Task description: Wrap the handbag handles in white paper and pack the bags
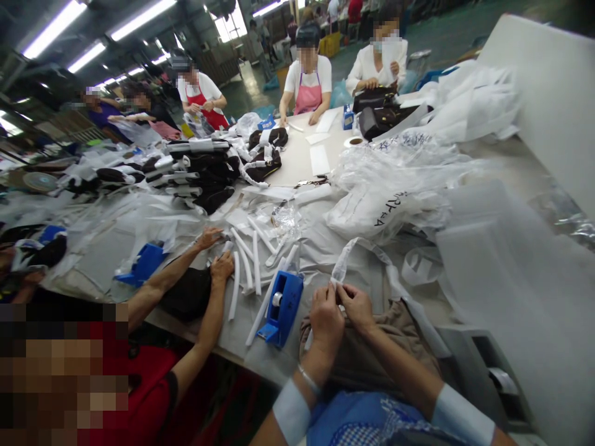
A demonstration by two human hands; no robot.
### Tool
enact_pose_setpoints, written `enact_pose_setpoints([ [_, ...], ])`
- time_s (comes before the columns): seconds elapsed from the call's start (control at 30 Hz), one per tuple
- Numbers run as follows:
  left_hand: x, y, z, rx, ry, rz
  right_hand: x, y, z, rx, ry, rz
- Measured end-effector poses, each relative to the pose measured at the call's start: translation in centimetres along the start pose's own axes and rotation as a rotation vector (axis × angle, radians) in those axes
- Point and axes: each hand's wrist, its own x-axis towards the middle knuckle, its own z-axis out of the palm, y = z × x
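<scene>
My left hand (325, 319) and my right hand (357, 306) meet close together above a brown bag (400, 328) in my lap. Both pinch the end of a white foam strip (367, 251) that loops up and away over the table. The fingers of each hand are closed on the strip. A blue tape dispenser (282, 305) stands just left of my left hand, at the table's near edge.
A co-worker in red at my left has both hands (216, 254) among several white foam strips (248, 263). A second blue dispenser (144, 263) lies further left. Clear plastic bags (395, 186) are heaped to the right. Black bags (204, 173) pile mid-table. Several people work at the far side.
</scene>
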Motion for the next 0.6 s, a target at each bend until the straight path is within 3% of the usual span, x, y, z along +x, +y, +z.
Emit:
enact_pose_setpoints([
  [0.23, -0.8, -0.4, 1.7, -0.053, 0.036, -0.050, 0.0, -0.6, -0.1, -0.032, -0.068, 0.035],
  [0.4, -0.2, -0.8, 0.3, -0.348, 0.064, -0.061, 0.6, 0.2, -0.8, 0.075, -0.104, 0.074],
  [0.5, 1.2, -2.2, -0.5, -0.610, -0.007, -0.146, 0.9, 0.5, -1.4, 0.100, -0.135, 0.089],
  [0.6, 2.4, -3.8, -0.8, -0.882, -0.218, -0.253, 1.0, 0.4, -1.9, 0.107, -0.158, 0.096],
])
